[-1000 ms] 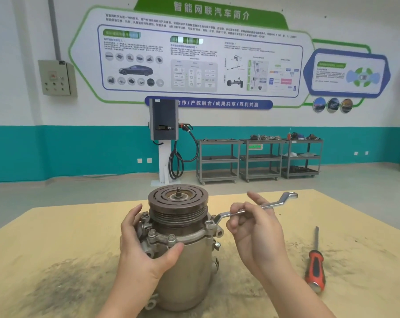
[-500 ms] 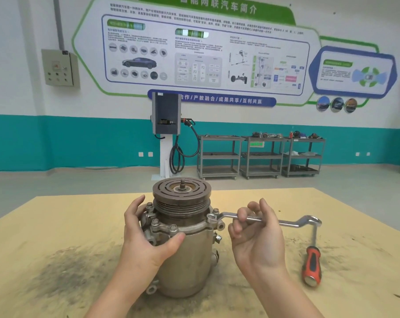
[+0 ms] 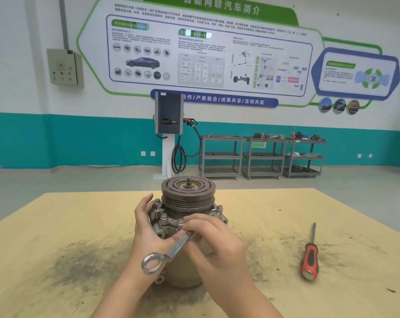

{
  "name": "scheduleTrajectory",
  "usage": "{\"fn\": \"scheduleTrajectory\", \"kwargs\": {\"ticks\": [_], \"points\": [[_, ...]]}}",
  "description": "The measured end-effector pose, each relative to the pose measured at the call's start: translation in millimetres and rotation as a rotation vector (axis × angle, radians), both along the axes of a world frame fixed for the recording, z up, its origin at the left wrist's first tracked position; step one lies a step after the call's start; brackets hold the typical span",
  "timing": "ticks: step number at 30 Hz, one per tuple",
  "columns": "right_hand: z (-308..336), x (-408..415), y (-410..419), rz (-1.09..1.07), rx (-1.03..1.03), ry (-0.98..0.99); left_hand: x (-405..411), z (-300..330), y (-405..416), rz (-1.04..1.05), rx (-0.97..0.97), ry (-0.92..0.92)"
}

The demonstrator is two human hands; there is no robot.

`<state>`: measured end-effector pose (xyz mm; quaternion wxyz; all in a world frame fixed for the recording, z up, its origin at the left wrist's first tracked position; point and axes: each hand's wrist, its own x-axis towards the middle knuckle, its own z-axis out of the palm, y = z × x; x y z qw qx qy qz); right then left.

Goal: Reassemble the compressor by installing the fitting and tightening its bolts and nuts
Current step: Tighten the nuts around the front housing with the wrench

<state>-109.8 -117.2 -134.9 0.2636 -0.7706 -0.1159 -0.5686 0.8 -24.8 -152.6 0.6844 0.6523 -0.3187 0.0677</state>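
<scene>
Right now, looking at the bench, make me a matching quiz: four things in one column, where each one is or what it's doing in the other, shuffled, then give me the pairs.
Things
1. wrench
2. screwdriver
3. left hand
4. compressor

Places or states
A. lying alone on the table, to the right
B. standing upright at the middle of the table
C. held in the right hand, ring end toward the camera
D. wrapped round the compressor's left side

Pairs: 1-C, 2-A, 3-D, 4-B
</scene>
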Motion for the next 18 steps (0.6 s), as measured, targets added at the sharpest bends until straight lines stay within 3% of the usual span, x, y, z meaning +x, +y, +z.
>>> {"fn": "scheduleTrajectory", "kwargs": {"ticks": [4, 8, 11, 18], "points": [[11, -10, -12, 0.105, 0.088, -0.078, 3, -6, 1, -0.018, 0.01, 0.016], [24, -14, -28, 0.342, 0.739, -0.214, 1, -5, 2, -0.035, 0.018, 0.023], [25, -9, -48, 0.499, 1.125, -0.184, -2, -2, 2, -0.03, 0.02, 0.019], [30, 15, -74, 0.665, 1.441, -0.029, -2, -2, 3, -0.034, 0.019, -0.006]]}}
